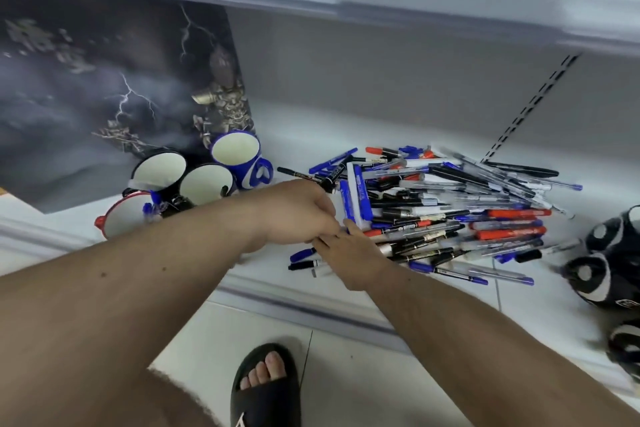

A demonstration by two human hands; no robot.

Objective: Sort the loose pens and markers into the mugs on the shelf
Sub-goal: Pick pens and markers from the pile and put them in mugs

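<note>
Nearest me is a sandalled foot (pixel 265 383) on the floor tiles; past it both hands meet at the left edge of the pen pile (pixel 446 211) on the shelf (pixel 346 128), the left hand (pixel 294 210) curled, seemingly round a black marker (pixel 304 176), the right hand (pixel 346 255) flat on the pens. Most pens lie left to right. Four mugs (pixel 207 184) stand close on the left, nearer the left hand, nothing between; dark patterned mugs (pixel 609 253) lie far right.

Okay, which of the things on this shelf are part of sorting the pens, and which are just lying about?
Part of the job:
pile of pens and markers
blue mug
two dark mugs
red-rimmed mug, blue pens already inside
left hand and right hand, meeting at the pile's near edge

Lying about:
dark lightning poster
black-and-white patterned items
</note>
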